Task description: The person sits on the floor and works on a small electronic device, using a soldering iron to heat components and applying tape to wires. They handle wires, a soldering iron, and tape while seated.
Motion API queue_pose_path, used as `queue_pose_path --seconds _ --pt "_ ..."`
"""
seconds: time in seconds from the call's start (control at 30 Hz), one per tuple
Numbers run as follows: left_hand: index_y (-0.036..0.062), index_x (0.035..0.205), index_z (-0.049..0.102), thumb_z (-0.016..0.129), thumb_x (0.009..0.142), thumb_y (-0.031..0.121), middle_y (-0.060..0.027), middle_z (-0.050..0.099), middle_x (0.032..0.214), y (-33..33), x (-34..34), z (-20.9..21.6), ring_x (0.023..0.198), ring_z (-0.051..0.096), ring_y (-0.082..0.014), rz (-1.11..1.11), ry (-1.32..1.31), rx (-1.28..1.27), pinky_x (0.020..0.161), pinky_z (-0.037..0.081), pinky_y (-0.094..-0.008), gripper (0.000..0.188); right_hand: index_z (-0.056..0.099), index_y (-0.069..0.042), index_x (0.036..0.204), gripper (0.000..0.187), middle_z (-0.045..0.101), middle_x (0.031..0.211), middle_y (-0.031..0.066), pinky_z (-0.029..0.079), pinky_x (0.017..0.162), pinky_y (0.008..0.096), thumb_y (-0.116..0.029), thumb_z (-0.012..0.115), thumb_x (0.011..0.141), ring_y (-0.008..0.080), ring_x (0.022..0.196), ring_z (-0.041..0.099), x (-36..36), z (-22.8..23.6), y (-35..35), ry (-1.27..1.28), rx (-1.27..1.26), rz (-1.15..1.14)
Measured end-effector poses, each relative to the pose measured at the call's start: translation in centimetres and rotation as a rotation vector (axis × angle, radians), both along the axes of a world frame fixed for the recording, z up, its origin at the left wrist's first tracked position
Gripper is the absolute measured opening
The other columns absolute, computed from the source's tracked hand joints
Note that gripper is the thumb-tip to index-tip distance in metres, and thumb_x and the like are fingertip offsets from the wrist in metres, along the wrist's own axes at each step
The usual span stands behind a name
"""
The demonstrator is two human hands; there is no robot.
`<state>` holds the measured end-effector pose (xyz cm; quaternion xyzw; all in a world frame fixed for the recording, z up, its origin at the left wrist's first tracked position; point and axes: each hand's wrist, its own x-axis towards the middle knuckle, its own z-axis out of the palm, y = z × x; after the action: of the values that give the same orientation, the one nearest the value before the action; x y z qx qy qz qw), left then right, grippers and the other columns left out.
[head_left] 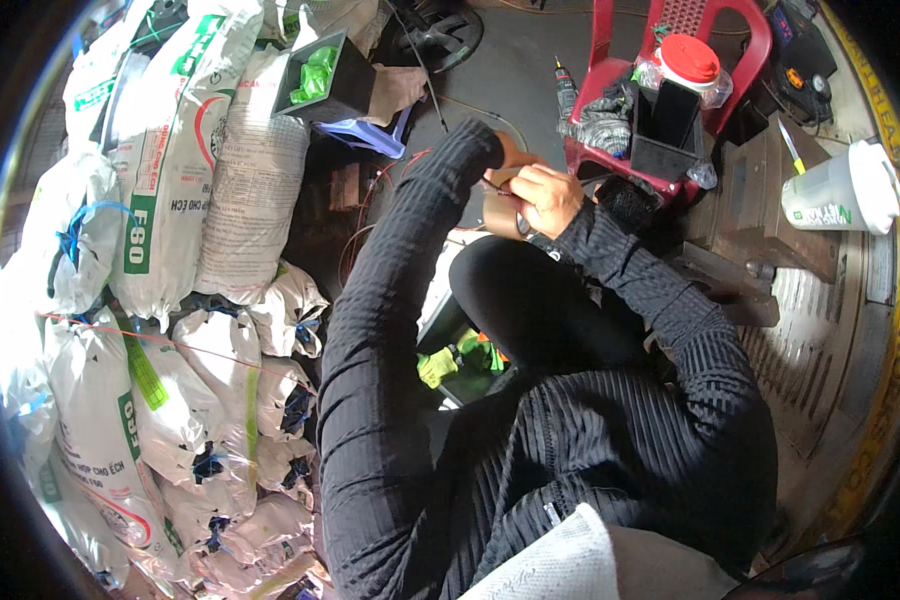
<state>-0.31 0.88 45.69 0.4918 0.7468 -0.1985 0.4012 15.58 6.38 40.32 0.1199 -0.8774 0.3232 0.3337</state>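
Brown tape-like roll (504,215): just under the joined hands, against the right hand (549,199); how firmly it is gripped I cannot tell
Hands: together, the left hand (516,153) meeting the right above the roll, fingers partly hidden
Grey bin (348,95): beyond the hands to the left, crumpled bright green plastic (313,75) inside
Dark box (660,160): beyond them to the right, on the red chair (745,25), a flat black object standing in it
Red-lidded tub (690,60): behind that box, contents hidden
Translucent cup (825,193): well right of the hands, white lid, green print
White sacks (175,150): stacked left of the hands, green panels with white lettering
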Motion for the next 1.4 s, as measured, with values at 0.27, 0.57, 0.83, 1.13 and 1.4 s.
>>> queue_pose_path --seconds 0.27,0.57,0.83,1.13,1.4 --pt "-0.0027 0.125 0.048 0.070 0.066 0.050 -0.0238 0.060 0.113 1.4 2.9 -3.1 0.103 0.061 -0.0279 0.382 0.163 0.397 0.087 0.048 -0.0353 0.082 0.065 -0.009 0.102 0.024 0.058 0.082 0.0093 0.050 0.066 0.0373 -0.006 0.063 0.078 0.0284 0.077 0.061 2.0 -2.6 -2.0 -0.140 -0.265 -0.144" --pt "0.0050 0.134 0.033 0.078 0.059 0.026 -0.0163 0.062 0.087 0.3 10.4 -3.0 0.079 0.064 -0.0323 0.821 -0.049 1.393 0.072 0.051 -0.0369 0.089 0.058 -0.002 0.107 0.021 0.065 0.094 0.0095 0.054 0.069 0.0318 -0.015 0.056 0.090 0.0182 0.083 0.064 3.5 -5.5 -1.3 -0.591 -2.066 0.130" --pt "-0.0004 0.100 0.057 0.078 0.069 0.012 -0.0081 0.062 0.091 -6.4 14.6 -1.9 0.086 0.058 -0.0154 0.747 -0.111 1.597 0.079 0.046 -0.0296 0.040 0.058 -0.001 0.111 0.026 0.063 0.098 0.0105 0.053 0.077 0.0335 -0.008 0.053 0.087 0.0208 0.088 0.062 2.7 -5.8 -2.0 -0.256 -1.648 0.430" --pt "-0.0011 0.112 0.054 0.059 0.089 0.015 -0.0096 0.064 0.099 -14.3 17.1 -3.1 0.092 0.060 -0.0189 1.421 -0.817 1.762 0.085 0.045 -0.0331 0.028 0.060 -0.002 0.109 0.023 0.063 0.088 0.0047 0.051 0.067 0.0231 -0.017 0.056 0.091 0.0118 0.074 0.061 0.2 -4.8 -2.8 -0.389 -1.476 0.290" --pt "-0.0002 0.104 0.061 0.055 0.092 0.023 -0.0045 0.063 0.092 -15.9 18.0 -4.5 0.081 0.058 -0.0109 1.517 -0.536 1.614 0.075 0.045 -0.0269 0.026 0.064 -0.010 0.096 0.019 0.056 0.073 -0.0046 0.033 0.044 0.0150 -0.027 0.059 0.088 0.0013 0.064 0.049 0.2 -1.3 -1.0 -0.821 -1.756 0.379"
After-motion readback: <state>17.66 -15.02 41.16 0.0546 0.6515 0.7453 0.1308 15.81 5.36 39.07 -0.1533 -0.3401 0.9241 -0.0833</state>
